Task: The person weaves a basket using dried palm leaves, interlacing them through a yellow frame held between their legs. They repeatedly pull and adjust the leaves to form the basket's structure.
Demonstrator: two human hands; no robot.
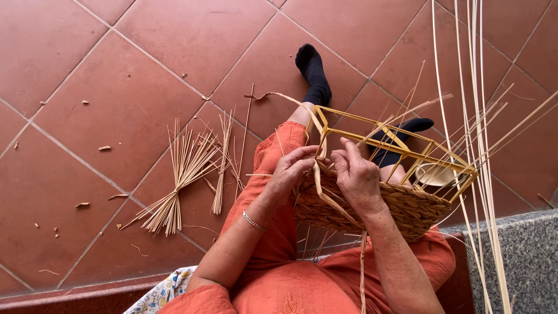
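A half-woven straw basket point(401, 206) on a yellow wire frame point(372, 119) rests on my lap, tilted toward the right. My left hand point(289, 170) pinches a flat straw strand point(318, 174) at the frame's near corner. My right hand point(356, 173) lies on the woven wall beside it, fingers pressed on the same strand by the frame's upright. The strand's loose end curls up past the corner toward my knee. Thin straw stakes stick out of the frame's top.
Two bundles of cut straw point(186, 168) lie on the red tiled floor point(116, 99) to the left, with small scraps scattered around. Long pale reeds point(479, 134) stand upright at the right. A grey stone ledge point(517, 256) is at the lower right. My black-socked feet point(314, 70) stretch ahead.
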